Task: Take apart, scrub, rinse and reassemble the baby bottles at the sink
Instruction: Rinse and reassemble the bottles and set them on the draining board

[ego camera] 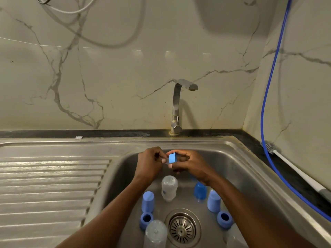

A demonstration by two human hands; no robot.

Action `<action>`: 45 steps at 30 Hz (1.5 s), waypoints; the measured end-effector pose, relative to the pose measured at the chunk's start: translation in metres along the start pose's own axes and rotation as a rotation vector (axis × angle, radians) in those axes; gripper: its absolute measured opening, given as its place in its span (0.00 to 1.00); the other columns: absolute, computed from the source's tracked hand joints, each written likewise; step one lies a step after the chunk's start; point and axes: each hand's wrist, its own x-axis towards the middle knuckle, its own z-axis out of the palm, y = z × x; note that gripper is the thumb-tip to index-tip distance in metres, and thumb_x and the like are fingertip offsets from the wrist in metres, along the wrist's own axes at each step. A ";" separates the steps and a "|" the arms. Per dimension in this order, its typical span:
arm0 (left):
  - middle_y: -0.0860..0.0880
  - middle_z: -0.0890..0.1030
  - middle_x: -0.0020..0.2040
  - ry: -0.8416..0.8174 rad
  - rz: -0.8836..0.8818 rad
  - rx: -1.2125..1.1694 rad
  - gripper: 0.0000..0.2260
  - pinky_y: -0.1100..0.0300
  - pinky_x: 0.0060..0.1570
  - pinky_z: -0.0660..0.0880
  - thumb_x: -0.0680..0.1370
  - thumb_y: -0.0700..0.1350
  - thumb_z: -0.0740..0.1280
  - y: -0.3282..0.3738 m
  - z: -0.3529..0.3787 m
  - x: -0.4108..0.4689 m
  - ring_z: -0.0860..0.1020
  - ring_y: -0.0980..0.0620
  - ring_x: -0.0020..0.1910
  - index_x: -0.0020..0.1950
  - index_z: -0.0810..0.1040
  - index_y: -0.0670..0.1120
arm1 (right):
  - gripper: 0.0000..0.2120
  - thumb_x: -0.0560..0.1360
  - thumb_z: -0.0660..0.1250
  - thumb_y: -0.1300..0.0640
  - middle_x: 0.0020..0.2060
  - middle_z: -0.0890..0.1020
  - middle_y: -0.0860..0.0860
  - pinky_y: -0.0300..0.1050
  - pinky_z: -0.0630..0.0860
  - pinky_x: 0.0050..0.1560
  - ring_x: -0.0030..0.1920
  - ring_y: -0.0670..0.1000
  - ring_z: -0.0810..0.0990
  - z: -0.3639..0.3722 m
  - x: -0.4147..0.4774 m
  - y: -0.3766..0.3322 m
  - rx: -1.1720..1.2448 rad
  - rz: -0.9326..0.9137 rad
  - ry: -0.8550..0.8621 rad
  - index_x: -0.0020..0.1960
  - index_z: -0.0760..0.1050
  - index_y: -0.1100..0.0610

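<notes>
Over the back of the sink basin (238, 169) my right hand (189, 162) grips a blue screw ring (172, 157). My left hand (151, 161) pinches the clear teat (167, 161) that sticks out of the ring. Below them a clear bottle (169, 187) stands upside down on the basin floor, and a second clear bottle (155, 233) stands at the front left. Blue caps (148, 201) (200, 190) (213, 201) and two blue rings (146, 219) (225, 219) stand around the drain (181, 229).
The tap (179, 104) rises behind the basin, its spout turned right and no water running. A ribbed drainboard (50, 187) lies on the left. A white-handled bottle brush (293, 167) and a blue hose (268, 111) lie along the dark counter at the right wall.
</notes>
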 end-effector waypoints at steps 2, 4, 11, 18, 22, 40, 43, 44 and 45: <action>0.50 0.79 0.37 0.003 -0.034 -0.072 0.07 0.70 0.34 0.76 0.77 0.33 0.66 0.000 -0.001 0.000 0.78 0.56 0.36 0.43 0.78 0.44 | 0.16 0.73 0.71 0.65 0.51 0.83 0.57 0.39 0.79 0.44 0.44 0.49 0.82 0.000 0.001 -0.001 0.058 0.013 -0.020 0.60 0.79 0.54; 0.46 0.81 0.38 0.004 -0.106 -0.195 0.07 0.67 0.35 0.78 0.78 0.33 0.65 -0.001 -0.001 -0.001 0.80 0.54 0.35 0.45 0.79 0.42 | 0.16 0.73 0.70 0.65 0.52 0.82 0.57 0.41 0.80 0.46 0.44 0.50 0.81 0.001 0.002 -0.001 0.106 0.018 -0.032 0.60 0.79 0.54; 0.39 0.83 0.46 -0.112 -0.238 -0.485 0.06 0.53 0.51 0.81 0.80 0.37 0.64 -0.005 0.001 -0.004 0.83 0.43 0.46 0.53 0.80 0.39 | 0.21 0.73 0.70 0.67 0.57 0.81 0.59 0.50 0.80 0.57 0.56 0.57 0.82 0.004 0.001 0.009 0.171 0.044 -0.035 0.64 0.75 0.54; 0.40 0.84 0.45 -0.092 -0.297 -0.736 0.06 0.63 0.40 0.79 0.79 0.39 0.66 0.000 0.004 -0.003 0.83 0.50 0.41 0.52 0.81 0.38 | 0.20 0.73 0.72 0.67 0.55 0.82 0.59 0.48 0.80 0.57 0.55 0.56 0.82 0.010 0.003 0.006 0.151 0.023 0.043 0.63 0.73 0.57; 0.39 0.83 0.45 0.020 -0.378 -0.619 0.04 0.56 0.47 0.80 0.79 0.37 0.67 -0.002 0.007 0.001 0.82 0.46 0.44 0.50 0.80 0.37 | 0.20 0.72 0.73 0.66 0.55 0.82 0.55 0.42 0.81 0.52 0.55 0.52 0.82 0.016 0.004 0.005 0.073 -0.004 0.075 0.61 0.74 0.55; 0.42 0.83 0.40 0.130 -0.347 -0.411 0.02 0.65 0.35 0.76 0.77 0.40 0.70 0.007 0.003 0.000 0.81 0.51 0.36 0.47 0.81 0.42 | 0.23 0.73 0.72 0.65 0.57 0.81 0.51 0.36 0.79 0.51 0.56 0.47 0.80 0.018 0.008 0.009 0.009 -0.023 0.147 0.65 0.74 0.54; 0.45 0.83 0.39 0.230 -0.281 -0.316 0.02 0.66 0.35 0.77 0.77 0.41 0.71 0.014 0.007 -0.002 0.82 0.53 0.36 0.44 0.80 0.45 | 0.24 0.73 0.73 0.64 0.50 0.80 0.41 0.28 0.76 0.44 0.48 0.38 0.79 0.020 0.012 0.009 0.007 -0.029 0.191 0.66 0.73 0.54; 0.46 0.83 0.39 0.257 -0.272 -0.304 0.03 0.65 0.37 0.78 0.77 0.41 0.71 0.016 0.008 -0.003 0.82 0.53 0.37 0.44 0.79 0.45 | 0.24 0.72 0.73 0.64 0.49 0.79 0.40 0.27 0.76 0.43 0.47 0.36 0.79 0.021 0.012 0.009 0.003 -0.033 0.201 0.67 0.73 0.54; 0.46 0.82 0.39 0.283 -0.266 -0.292 0.03 0.64 0.38 0.79 0.77 0.41 0.71 0.018 0.009 -0.003 0.82 0.53 0.37 0.44 0.79 0.46 | 0.25 0.72 0.73 0.64 0.50 0.79 0.41 0.26 0.75 0.43 0.47 0.36 0.78 0.021 0.013 0.008 -0.006 -0.039 0.213 0.67 0.73 0.55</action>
